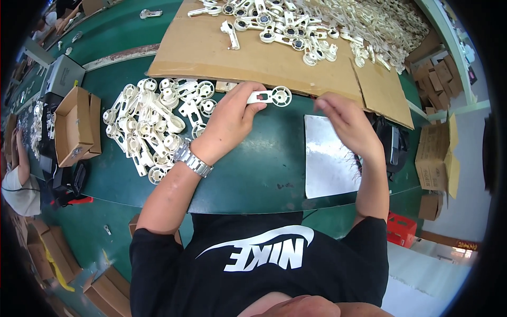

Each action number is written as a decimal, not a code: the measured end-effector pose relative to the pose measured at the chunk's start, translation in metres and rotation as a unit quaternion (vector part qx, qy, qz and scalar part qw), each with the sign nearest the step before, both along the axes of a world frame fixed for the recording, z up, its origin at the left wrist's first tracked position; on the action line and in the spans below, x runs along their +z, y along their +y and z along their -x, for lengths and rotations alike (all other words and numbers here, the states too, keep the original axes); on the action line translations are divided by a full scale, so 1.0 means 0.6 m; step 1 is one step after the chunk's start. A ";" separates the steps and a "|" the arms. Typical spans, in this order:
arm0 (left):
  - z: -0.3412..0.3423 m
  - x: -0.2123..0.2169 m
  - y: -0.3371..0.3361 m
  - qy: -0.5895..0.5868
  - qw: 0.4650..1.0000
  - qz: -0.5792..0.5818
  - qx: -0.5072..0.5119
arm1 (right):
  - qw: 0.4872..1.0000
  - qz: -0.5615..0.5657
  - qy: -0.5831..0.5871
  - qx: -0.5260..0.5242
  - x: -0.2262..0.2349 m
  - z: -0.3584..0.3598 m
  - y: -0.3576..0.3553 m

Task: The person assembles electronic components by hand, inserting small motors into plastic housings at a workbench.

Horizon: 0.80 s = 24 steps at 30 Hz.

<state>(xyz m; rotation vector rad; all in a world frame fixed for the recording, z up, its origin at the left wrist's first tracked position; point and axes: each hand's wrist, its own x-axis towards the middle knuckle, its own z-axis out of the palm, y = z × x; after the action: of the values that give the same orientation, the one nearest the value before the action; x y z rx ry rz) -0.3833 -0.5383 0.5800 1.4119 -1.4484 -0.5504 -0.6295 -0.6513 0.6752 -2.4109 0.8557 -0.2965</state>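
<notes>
My left hand, with a metal watch on its wrist, grips a white plastic housing above the table, near the cardboard edge. The housing has a long handle-like body and a spoked ring at its right end. A small red spot shows in its body. My right hand is to the right of it, apart from it, over a white sheet. Its thumb and fingers are drawn together; whatever they hold is too small or hidden. Similar white housings lie heaped left of my left hand.
Across the green table lies a cardboard sheet bearing housings with dark round centres and a large heap of pale parts. An open carton stands left. A red crate is at lower right. Other people work at far left.
</notes>
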 end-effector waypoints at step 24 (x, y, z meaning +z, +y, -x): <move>0.001 0.005 0.003 -0.145 0.987 0.073 0.011 | 0.968 0.244 0.058 0.017 -0.047 -0.095 0.032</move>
<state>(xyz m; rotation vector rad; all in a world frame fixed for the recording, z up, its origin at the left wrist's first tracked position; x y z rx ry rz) -0.3841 -0.5364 0.5832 1.4312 -1.6628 -0.2245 -0.5728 -0.6319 0.6470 -2.9210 0.8695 -0.3933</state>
